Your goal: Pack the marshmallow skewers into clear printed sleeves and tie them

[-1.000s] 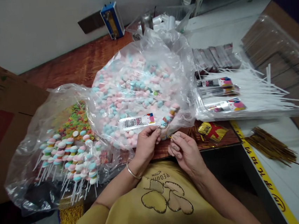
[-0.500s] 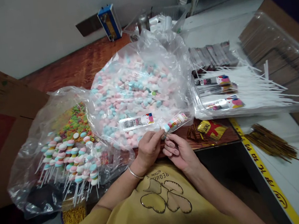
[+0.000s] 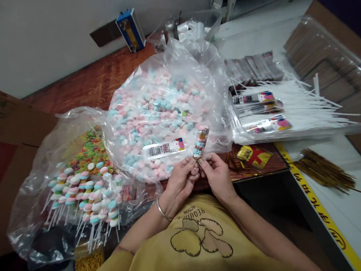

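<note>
A marshmallow skewer in a printed clear wrapper (image 3: 201,141) stands tilted up between my hands, over the near edge of the big marshmallow bag (image 3: 165,107). My left hand (image 3: 182,177) pinches the gathered lower end of the wrapper with thumb and fingers. Close against it, my right hand (image 3: 215,175) pinches the same spot from the other side. Any tie at that neck is too small to make out. Left of my hands lies a flat printed wrapper (image 3: 163,148). Loose gold twist ties (image 3: 231,161) lie right of my hands, beside a yellow and red packet (image 3: 254,157).
Several unwrapped marshmallow skewers (image 3: 93,197) lie on a bag of colourful ring candies (image 3: 91,150) at left. At right, a clear plastic tray (image 3: 243,140) holds white sticks (image 3: 305,104) and wrappers. A bundle of gold ties (image 3: 326,170) lies past the yellow tape (image 3: 314,195).
The wrapped skewer has swung from lying slanted to the right to pointing more upright. My fingers have shifted around its lower end, and the view has moved slightly.
</note>
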`<control>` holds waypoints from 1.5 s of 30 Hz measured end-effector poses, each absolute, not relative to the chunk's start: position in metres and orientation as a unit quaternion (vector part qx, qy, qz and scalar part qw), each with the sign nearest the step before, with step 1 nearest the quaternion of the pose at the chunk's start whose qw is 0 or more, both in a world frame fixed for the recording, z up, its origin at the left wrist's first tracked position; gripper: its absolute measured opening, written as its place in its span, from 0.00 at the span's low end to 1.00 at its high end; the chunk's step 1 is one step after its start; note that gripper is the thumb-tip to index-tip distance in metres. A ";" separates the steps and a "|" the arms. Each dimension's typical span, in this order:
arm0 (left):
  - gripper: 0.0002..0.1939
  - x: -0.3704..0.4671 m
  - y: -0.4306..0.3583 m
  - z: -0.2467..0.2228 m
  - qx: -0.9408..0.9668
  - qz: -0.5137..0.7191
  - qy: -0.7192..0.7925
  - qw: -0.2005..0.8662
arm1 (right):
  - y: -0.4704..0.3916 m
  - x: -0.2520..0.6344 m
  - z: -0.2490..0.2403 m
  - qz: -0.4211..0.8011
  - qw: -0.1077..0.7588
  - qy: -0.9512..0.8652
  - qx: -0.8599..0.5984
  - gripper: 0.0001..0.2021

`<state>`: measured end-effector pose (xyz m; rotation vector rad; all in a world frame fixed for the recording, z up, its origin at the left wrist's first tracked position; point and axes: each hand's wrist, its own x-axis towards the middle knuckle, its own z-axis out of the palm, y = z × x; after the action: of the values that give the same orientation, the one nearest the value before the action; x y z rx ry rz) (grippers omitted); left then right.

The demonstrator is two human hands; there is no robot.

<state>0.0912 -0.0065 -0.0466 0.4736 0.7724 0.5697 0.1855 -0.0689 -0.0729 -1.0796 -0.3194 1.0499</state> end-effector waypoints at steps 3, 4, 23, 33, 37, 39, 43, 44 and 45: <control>0.22 0.092 -0.007 -0.049 0.243 0.288 0.370 0.849 | -0.071 0.190 -0.069 0.444 0.687 -0.217 -0.533 0.14; 0.22 0.092 -0.008 -0.051 0.262 0.293 0.373 0.840 | -0.071 0.191 -0.067 0.450 0.675 -0.233 -0.537 0.13; 0.05 0.081 -0.001 -0.059 0.793 0.377 0.352 0.325 | -0.076 0.189 -0.061 0.353 0.627 -0.309 -0.622 0.11; 0.05 0.085 -0.008 -0.058 0.742 0.397 0.370 0.394 | -0.072 0.183 -0.058 0.342 0.653 -0.268 -0.620 0.10; 0.06 0.085 -0.001 -0.060 0.700 0.377 0.325 0.512 | -0.077 0.188 -0.050 0.321 0.658 -0.308 -0.607 0.06; 0.07 0.080 0.007 -0.054 0.701 0.379 0.283 0.534 | -0.082 0.192 -0.043 0.267 0.640 -0.378 -0.614 0.02; 0.14 0.052 0.017 -0.016 0.701 0.445 0.268 0.488 | -0.095 0.210 -0.024 0.030 0.563 -0.542 -0.623 0.06; 0.13 0.044 0.016 -0.003 0.705 0.451 0.249 0.488 | -0.097 0.216 -0.021 -0.046 0.533 -0.576 -0.617 0.08; 0.11 0.036 0.014 0.011 0.720 0.426 0.214 0.505 | -0.100 0.222 -0.017 -0.112 0.500 -0.606 -0.608 0.10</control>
<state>0.0359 0.0144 0.0108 1.7367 0.5173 1.0288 0.2220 -0.0996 -0.0170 -1.4703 -1.4657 -0.2707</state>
